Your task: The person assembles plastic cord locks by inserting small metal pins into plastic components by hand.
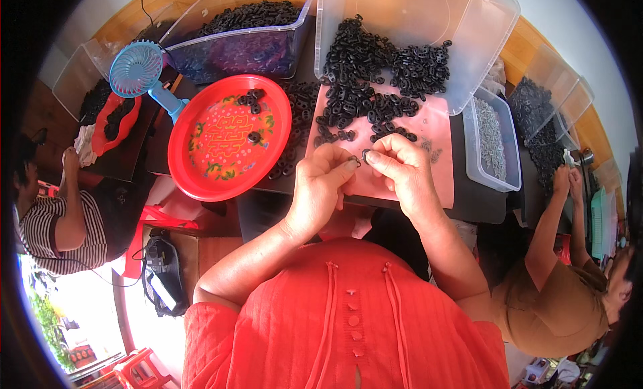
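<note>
Over the near edge of the pink sheet (432, 178), my left hand (320, 188) and my right hand (407, 175) meet almost tip to tip. Each is closed in a pinch between thumb and forefinger. A small dark ring-like piece (354, 159) shows at the left fingertips. Another small dark piece (365, 154) pokes out of the right pinch; its exact kind is too small to tell. Just beyond my fingers lies a heap of black parts with holes (351, 98), spilling from a tipped clear bin (462, 61).
Left of my hands stands a red round tray (181, 158) holding several black parts. Behind it are a blue fan (136, 69) and a bin of black parts (295, 47). A tub (512, 178) holds small silvery pieces. People sit at both sides (63, 221), (556, 295).
</note>
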The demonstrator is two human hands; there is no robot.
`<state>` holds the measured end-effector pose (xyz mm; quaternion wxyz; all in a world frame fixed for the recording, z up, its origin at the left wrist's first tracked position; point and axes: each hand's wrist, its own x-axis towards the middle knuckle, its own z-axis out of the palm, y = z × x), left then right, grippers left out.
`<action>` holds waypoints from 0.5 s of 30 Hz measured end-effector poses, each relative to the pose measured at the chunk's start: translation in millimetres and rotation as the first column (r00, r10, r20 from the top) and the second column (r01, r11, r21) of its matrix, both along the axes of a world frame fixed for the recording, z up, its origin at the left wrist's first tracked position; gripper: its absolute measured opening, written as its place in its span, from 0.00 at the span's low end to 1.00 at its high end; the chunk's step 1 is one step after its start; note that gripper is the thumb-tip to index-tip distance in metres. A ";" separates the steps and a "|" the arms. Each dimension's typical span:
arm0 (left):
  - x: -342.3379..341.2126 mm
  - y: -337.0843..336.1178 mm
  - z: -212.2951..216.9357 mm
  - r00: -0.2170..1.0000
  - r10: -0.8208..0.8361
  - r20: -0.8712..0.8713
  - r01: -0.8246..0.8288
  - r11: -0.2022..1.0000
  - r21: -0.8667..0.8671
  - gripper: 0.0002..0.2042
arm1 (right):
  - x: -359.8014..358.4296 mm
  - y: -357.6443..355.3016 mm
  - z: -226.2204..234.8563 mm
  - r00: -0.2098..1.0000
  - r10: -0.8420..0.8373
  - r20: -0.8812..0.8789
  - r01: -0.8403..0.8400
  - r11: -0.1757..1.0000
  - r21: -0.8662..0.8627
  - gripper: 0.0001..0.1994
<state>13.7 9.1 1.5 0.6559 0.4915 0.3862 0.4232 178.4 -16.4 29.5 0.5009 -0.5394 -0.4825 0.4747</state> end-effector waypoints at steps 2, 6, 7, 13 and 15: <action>-0.8 0.5 -0.6 1.000 -0.015 -0.010 0.015 1.000 0.014 0.06 | 0.1 -0.3 0.6 1.000 0.006 -0.019 -0.006 1.000 0.008 0.06; -1.5 -0.7 0.4 1.000 -0.015 -0.025 0.016 1.000 0.024 0.06 | 0.5 -2.2 -0.3 1.000 0.024 -0.015 -0.023 0.999 0.038 0.07; -1.3 -1.0 0.6 1.000 -0.012 -0.025 0.012 1.000 0.024 0.06 | 1.2 -1.5 -3.1 1.000 0.024 -0.015 -0.024 0.999 0.038 0.07; -0.6 -1.5 3.4 0.999 -0.015 -0.052 0.017 0.999 0.028 0.06 | 2.8 -0.5 -10.6 0.999 -0.007 0.051 -0.001 0.989 0.147 0.07; -0.4 -1.9 3.3 0.998 -0.015 -0.056 0.016 1.000 0.025 0.06 | 1.9 -1.5 -5.2 1.000 0.010 -0.012 -0.009 0.997 0.076 0.07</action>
